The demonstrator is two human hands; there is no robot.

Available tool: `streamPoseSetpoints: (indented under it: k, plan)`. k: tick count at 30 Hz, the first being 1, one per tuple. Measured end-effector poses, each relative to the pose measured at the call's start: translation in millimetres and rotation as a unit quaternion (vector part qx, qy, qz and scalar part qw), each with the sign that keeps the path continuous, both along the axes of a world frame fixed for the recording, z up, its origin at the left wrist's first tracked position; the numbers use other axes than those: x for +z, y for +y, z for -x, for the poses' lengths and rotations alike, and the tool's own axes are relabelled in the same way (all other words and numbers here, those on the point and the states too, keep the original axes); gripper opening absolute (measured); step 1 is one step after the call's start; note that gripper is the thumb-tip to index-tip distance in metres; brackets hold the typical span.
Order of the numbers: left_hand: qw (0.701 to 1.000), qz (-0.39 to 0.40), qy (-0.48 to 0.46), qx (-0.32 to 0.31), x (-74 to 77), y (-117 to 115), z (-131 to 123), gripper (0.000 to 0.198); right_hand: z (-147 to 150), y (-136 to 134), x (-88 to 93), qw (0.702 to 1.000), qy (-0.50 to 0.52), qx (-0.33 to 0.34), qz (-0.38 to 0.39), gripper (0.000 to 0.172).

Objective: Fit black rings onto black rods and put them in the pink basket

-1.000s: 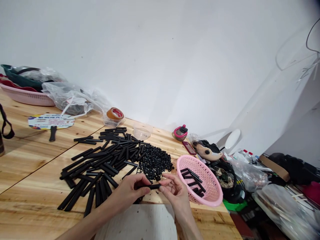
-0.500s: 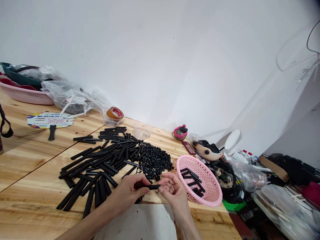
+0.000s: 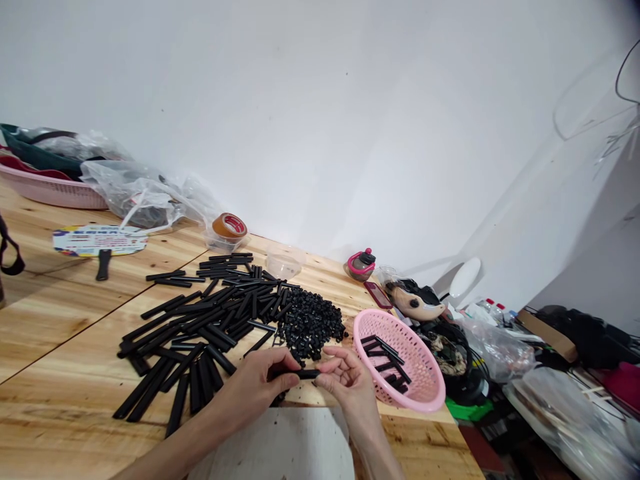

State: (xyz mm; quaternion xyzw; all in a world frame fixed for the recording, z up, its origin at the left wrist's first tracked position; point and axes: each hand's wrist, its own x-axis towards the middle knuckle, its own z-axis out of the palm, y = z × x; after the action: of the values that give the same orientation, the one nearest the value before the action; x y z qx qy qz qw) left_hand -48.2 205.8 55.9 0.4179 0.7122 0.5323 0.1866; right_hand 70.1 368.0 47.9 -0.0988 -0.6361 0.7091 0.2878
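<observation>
Left hand (image 3: 263, 378): we grip black tube (image 3: 308, 374) | right hand (image 3: 351, 385): we pinch its end | basket (image 3: 423, 370): table's (image 3: 55, 420) right edge

- Solid black tubes (image 3: 221, 335) and black bits (image 3: 314, 323)
- Pink basket (image 3: 421, 363), patterned with holes
- Pale tan table (image 3: 65, 347), streaked with brown grain
- Brown tape roll (image 3: 225, 227), red-and-white inside
- White fan (image 3: 97, 241), multicoloured print

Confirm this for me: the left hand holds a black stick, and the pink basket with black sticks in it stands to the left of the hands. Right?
Not the left: the pink basket with black sticks in it stands to the right, beside the right hand, as the head view shows. The left hand does hold a black stick.
</observation>
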Motion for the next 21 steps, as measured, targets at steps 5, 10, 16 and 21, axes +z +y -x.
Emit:
streamPoseSetpoints:
  k: [5, 10, 16, 21]
  plan:
    - [1.000, 0.010, 0.004, 0.010, -3.7, -0.3, 1.0, 0.016, 2.5, -2.4, -4.1, 1.000, -0.003, -0.029, 0.000, 0.039]
    - [1.000, 0.006, 0.009, 0.022, -2.1, -1.5, 0.0, 0.017, 2.6, -1.1, -6.1, 1.000, -0.021, -0.017, -0.003, 0.032]
    - [0.991, -0.076, -0.105, 0.020, 2.5, 6.4, -0.2, 0.030, 5.0, 0.0, -5.6, 0.999, 0.001, 0.008, 0.039, 0.036]
    - [0.979, -0.120, -0.165, 0.007, 3.9, 13.3, -1.0, 0.034, 5.5, -4.8, -2.3, 0.999, -0.003, 0.043, 0.023, 0.034]
